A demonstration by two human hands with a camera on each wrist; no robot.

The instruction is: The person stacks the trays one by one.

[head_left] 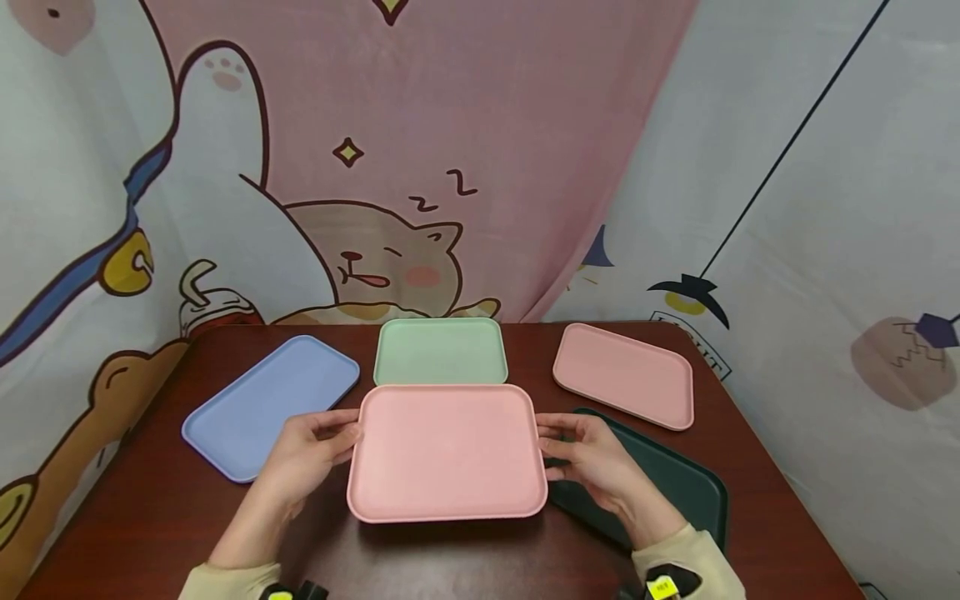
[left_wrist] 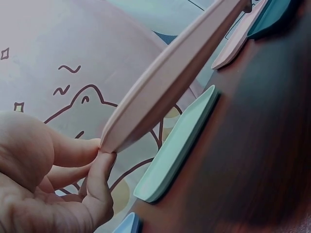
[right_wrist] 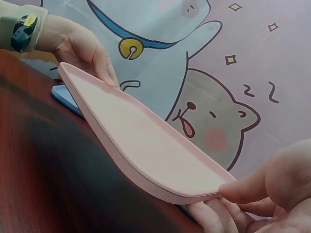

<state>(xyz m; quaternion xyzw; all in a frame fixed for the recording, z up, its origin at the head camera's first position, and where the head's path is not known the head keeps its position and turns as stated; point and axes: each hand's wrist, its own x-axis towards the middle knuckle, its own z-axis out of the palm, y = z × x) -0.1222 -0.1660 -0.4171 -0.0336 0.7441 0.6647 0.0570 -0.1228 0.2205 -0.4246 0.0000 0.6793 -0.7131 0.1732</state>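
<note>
A pink rectangular tray (head_left: 448, 454) is held up above the table between both hands. My left hand (head_left: 311, 454) pinches its left short edge, thumb on top and fingers beneath, as the left wrist view shows. On the opposite short edge, my right hand (head_left: 592, 458) pinches the rim the same way. The tray's shallow inside faces up, and its underside shows in the left wrist view (left_wrist: 160, 92) clear of the tabletop. Behind it lies a light green tray (head_left: 441, 350), its near edge hidden by the held tray.
On the dark brown table (head_left: 300, 550), a blue tray (head_left: 273, 404) lies at the left. Another pink tray (head_left: 624, 375) sits at the back right. Beneath my right hand is a dark green tray (head_left: 686, 475). A cartoon-printed curtain (head_left: 487, 108) hangs behind the table.
</note>
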